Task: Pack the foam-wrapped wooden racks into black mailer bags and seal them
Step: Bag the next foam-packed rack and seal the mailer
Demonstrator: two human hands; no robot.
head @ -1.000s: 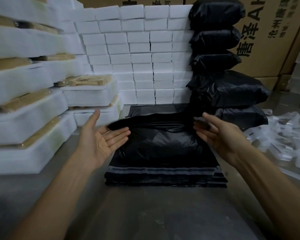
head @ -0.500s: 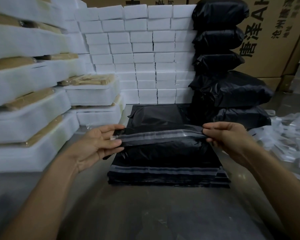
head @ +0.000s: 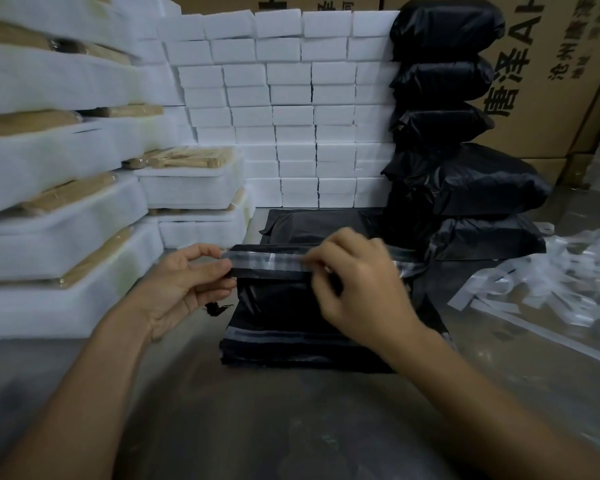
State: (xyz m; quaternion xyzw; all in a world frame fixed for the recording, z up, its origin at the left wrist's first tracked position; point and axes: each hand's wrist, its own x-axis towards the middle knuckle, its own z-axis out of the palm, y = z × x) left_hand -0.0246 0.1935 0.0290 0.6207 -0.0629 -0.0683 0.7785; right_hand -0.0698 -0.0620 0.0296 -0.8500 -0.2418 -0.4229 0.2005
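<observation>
Head view, only cam:

L hand point(head: 179, 282): thumb + fingers pinch the left end of the flap point(head: 267, 263). Prob. there to anchor it and keep the strip taut.

R hand point(head: 364, 289): blurred, fingers curled down over the flap w/ its glossy adhesive strip, near the middle. Looks like it pinches the strip's liner, but fingertips are hidden behind the knuckles, so can't tell for sure.

Top bag point(head: 274, 306): black mailer, flap end raised off the pile betw. both hands, rest lying on the stack. Looks flat; can't tell if anything's inside.

Bag stack point(head: 291, 351): flat empty mailers on the table point(head: 222, 427), centre, right in front of the person. Handy spot: next bag always under the hands.

Racks point(head: 184, 183): foam-wrapped wooden racks piled at left, near L hand, wood showing at open ends. Supply side.

Packed bags point(head: 444, 81): filled black bags piled back right, well apart from the supply. Output side.

Liner scraps point(head: 541, 282): pale peeled strips heaped at right, just beside the stack; likely tossed that way by R hand.

Foam blocks point(head: 291, 109): white wall at back, cartons point(head: 551, 81) behind.

Step, my guess: prepping the strip/flap of the top bag; rack for it not yet picked.
</observation>
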